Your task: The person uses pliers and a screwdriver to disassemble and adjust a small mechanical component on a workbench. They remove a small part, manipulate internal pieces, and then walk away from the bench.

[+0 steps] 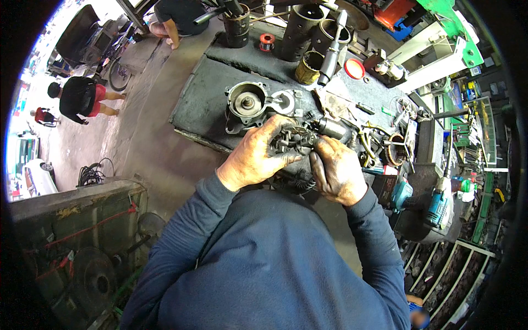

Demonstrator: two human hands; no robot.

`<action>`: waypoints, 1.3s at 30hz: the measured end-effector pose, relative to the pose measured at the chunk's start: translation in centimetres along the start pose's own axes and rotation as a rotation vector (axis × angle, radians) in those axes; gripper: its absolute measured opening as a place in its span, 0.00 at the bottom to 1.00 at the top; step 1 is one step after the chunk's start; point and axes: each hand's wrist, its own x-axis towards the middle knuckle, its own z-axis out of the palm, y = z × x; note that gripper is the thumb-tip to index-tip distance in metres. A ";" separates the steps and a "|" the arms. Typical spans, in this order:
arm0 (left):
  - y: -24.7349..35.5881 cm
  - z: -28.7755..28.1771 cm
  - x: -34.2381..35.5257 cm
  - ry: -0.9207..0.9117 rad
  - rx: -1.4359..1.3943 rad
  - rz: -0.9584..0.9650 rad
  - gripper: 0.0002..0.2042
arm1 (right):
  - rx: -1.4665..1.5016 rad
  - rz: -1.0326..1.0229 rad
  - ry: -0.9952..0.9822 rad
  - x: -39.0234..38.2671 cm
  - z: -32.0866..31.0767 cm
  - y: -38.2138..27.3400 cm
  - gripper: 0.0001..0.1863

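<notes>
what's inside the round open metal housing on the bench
The housing holds a round metal piece with a raised centre; whatever sits beneath that piece is covered and cannot be seen.

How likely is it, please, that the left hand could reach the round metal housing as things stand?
Probably yes: the round metal housing sits just beyond the left hand, nothing visibly between, though that hand holds a dark part.
</notes>
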 end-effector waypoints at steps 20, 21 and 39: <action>-1.0 -0.7 0.5 -0.196 -0.115 -0.108 0.24 | -0.002 -0.252 0.131 -1.2 0.9 1.3 0.12; -1.5 -0.3 0.3 -0.160 -0.119 -0.110 0.24 | -0.077 -0.196 0.111 -1.4 0.9 1.2 0.12; -0.9 0.7 -4.6 -0.109 -0.133 -0.322 0.26 | -0.062 -0.024 -0.083 -3.4 3.5 -1.8 0.13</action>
